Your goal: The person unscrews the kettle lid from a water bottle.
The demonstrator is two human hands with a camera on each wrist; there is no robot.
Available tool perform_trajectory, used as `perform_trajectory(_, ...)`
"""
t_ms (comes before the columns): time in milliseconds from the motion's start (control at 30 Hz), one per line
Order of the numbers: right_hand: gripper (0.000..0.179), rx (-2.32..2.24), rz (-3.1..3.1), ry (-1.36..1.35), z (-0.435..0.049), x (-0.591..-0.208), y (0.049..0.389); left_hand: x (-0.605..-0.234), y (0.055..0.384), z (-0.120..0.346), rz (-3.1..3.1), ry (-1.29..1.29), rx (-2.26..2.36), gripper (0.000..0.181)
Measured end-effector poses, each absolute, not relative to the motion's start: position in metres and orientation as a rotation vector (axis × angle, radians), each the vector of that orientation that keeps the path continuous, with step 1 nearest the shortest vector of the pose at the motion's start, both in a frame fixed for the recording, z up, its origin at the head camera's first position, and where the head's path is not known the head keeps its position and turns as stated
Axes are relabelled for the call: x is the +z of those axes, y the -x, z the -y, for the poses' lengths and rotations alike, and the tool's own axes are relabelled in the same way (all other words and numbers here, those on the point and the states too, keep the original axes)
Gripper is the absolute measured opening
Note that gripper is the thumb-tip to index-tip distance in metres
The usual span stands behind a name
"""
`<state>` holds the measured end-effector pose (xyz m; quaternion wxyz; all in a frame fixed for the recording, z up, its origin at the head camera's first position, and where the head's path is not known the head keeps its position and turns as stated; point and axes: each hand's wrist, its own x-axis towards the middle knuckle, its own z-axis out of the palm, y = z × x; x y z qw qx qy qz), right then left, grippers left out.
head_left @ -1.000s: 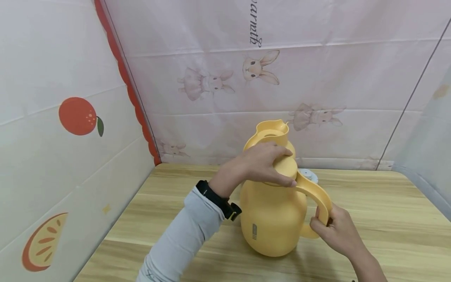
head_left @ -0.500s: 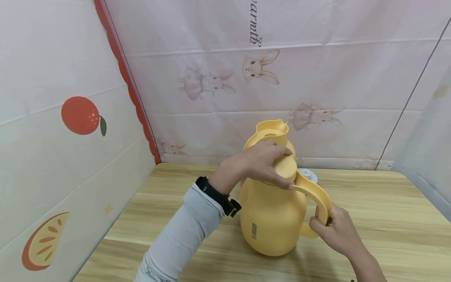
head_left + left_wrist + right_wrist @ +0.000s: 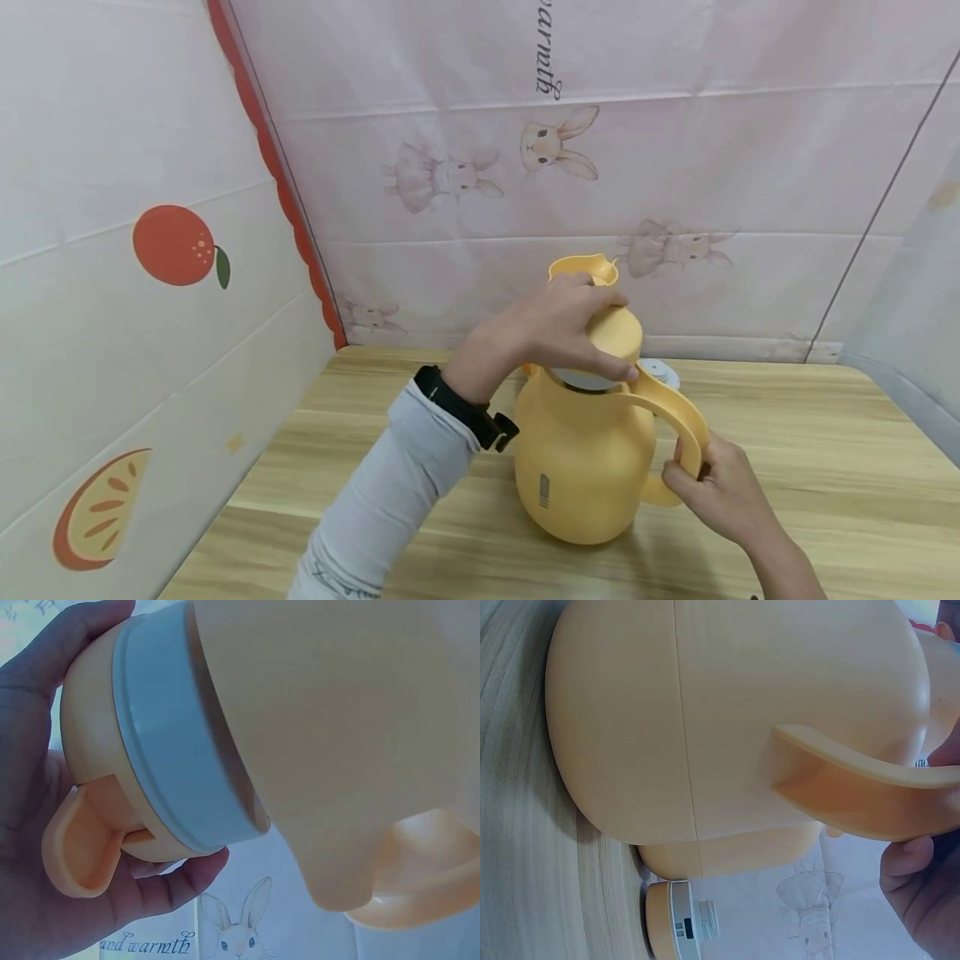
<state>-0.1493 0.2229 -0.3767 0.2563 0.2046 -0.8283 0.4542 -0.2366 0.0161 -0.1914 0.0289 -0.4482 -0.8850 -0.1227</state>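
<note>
A yellow thermos jug [image 3: 585, 467] stands upright on the table. My left hand [image 3: 558, 329] grips its lid [image 3: 617, 332] from above, fingers and thumb spread round the rim. Below the lid's yellow top, its pale collar [image 3: 169, 735] shows in the left wrist view, raised partly out of the jug's mouth. A small yellow tab [image 3: 82, 844] sticks out of the lid near my palm. With my right hand [image 3: 716, 492] I hold the jug's curved handle [image 3: 870, 795]; the thumb lies against it in the right wrist view.
Close behind stands a second yellow jug [image 3: 735, 851], its uncovered spout [image 3: 600, 268] showing above my left hand. Another lid [image 3: 673, 922] lies upside down on the wooden table [image 3: 375, 433] beside that jug. Printed cloth walls [image 3: 450, 275] border the back and left.
The lid has risen from the jug together with my left hand, and its pale collar now shows. My right hand keeps its hold on the handle, and the jug stays put.
</note>
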Motion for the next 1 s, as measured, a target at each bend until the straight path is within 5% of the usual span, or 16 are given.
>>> perform_trajectory(1000, 0.031, 1.223, 2.251, -0.530, -0.223, -0.377, 0.150, -0.182, 0.224, 0.017, 2.699, 1.286, -0.598, 0.070)
